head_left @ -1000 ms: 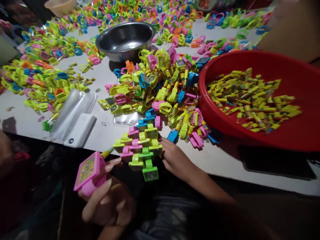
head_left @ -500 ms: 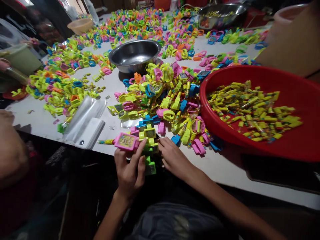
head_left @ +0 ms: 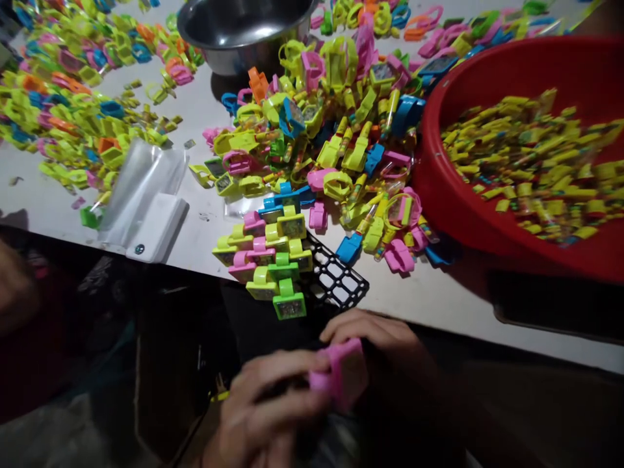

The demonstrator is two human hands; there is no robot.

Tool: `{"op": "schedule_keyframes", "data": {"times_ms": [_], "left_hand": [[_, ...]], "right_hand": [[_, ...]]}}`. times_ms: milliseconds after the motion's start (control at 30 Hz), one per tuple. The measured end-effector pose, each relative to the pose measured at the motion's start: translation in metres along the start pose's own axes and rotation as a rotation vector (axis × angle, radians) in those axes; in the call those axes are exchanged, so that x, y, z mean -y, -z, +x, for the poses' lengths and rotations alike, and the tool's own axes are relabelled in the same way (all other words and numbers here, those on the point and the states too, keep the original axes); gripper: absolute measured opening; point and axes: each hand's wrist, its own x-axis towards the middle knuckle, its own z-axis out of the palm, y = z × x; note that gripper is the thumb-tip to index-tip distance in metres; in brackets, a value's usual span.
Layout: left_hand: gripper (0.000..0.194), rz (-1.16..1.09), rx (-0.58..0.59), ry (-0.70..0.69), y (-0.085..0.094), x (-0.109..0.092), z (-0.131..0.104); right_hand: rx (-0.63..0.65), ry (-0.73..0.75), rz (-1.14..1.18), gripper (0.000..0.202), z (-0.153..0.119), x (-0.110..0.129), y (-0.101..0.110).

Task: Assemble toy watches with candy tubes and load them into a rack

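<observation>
Below the table edge, my left hand (head_left: 275, 406) is closed on a pink toy watch (head_left: 348, 374), thumb and fingers pinching its band side. My right hand (head_left: 377, 331) is curled against the far side of the same watch; its fingertips are partly hidden and dim. Beyond both hands, several toy watches (head_left: 283, 270) in yellow, green, pink and blue stand in close rows on a black plastic grid (head_left: 341, 279) at the table's edge. Behind the rows lies a heap of loose toy watches (head_left: 336, 149), mixed with yellow-wrapped tubes of small coloured pieces.
A red basin (head_left: 448, 130) at right holds many yellow-wrapped tubes. A steel bowl (head_left: 244, 55) stands behind the heap. On the left lie a white device (head_left: 158, 227), clear plastic bags (head_left: 141, 175) and another watch pile (head_left: 73, 97). Another person's arm (head_left: 14, 286) shows at far left.
Both hands have drawn back from the rows to below the table edge, bringing the pink watch along. The black grid is now uncovered. The view has tilted down and closer.
</observation>
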Motion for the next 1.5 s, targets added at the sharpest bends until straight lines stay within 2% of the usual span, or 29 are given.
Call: {"op": "schedule_keyframes", "data": {"times_ms": [33,100,133,200,300,367,467,633,867,1100,1267,1367,1433,1500], "left_hand": [[0.028,-0.001,-0.069,0.013,-0.004,0.013,-0.003],[0.039,0.048,-0.279,0.027,-0.016,0.043,-0.011],[0.041,0.079,-0.328,0.047,-0.023,0.057,-0.015],[0.038,0.140,-0.309,0.066,-0.036,0.080,-0.019],[0.027,0.221,-0.261,0.068,-0.049,0.096,-0.016],[0.018,0.254,-0.267,0.047,-0.054,0.099,-0.011],[0.011,0.268,-0.265,-0.005,-0.057,0.102,-0.007],[0.011,0.255,-0.243,-0.052,-0.062,0.112,-0.011],[0.008,0.265,-0.247,-0.064,-0.062,0.113,-0.011],[0.011,0.356,-0.303,-0.122,-0.061,0.104,-0.010],[0.018,0.377,-0.288,-0.158,-0.062,0.105,-0.013],[0.018,0.380,-0.264,-0.185,-0.059,0.110,-0.010],[0.019,0.381,-0.241,-0.210,-0.057,0.115,-0.007],[0.019,0.380,-0.230,-0.229,-0.054,0.120,-0.007]], "right_hand": [[-0.053,-0.063,-0.020,0.010,0.002,-0.007,0.001],[-0.159,-0.181,-0.045,0.011,0.009,-0.018,0.002],[-0.197,-0.221,-0.050,0.013,0.014,-0.022,0.001],[-0.238,-0.245,-0.070,0.015,0.025,-0.028,-0.002],[-0.258,-0.209,-0.131,0.012,0.041,-0.035,-0.008],[-0.256,-0.164,-0.206,0.008,0.048,-0.039,-0.010],[-0.234,-0.047,-0.332,0.012,0.051,-0.043,-0.008],[-0.143,0.154,-0.518,0.016,0.052,-0.042,-0.006],[-0.060,0.232,-0.745,0.026,0.061,-0.036,-0.016],[-0.050,0.297,-0.795,0.023,0.062,-0.035,-0.013],[-0.035,0.351,-0.765,0.026,0.065,-0.040,-0.014],[-0.002,0.379,-0.730,0.029,0.067,-0.034,-0.005],[0.019,0.384,-0.718,0.026,0.067,-0.026,0.011],[-0.028,0.355,-0.745,0.027,0.065,-0.015,0.032]]}}
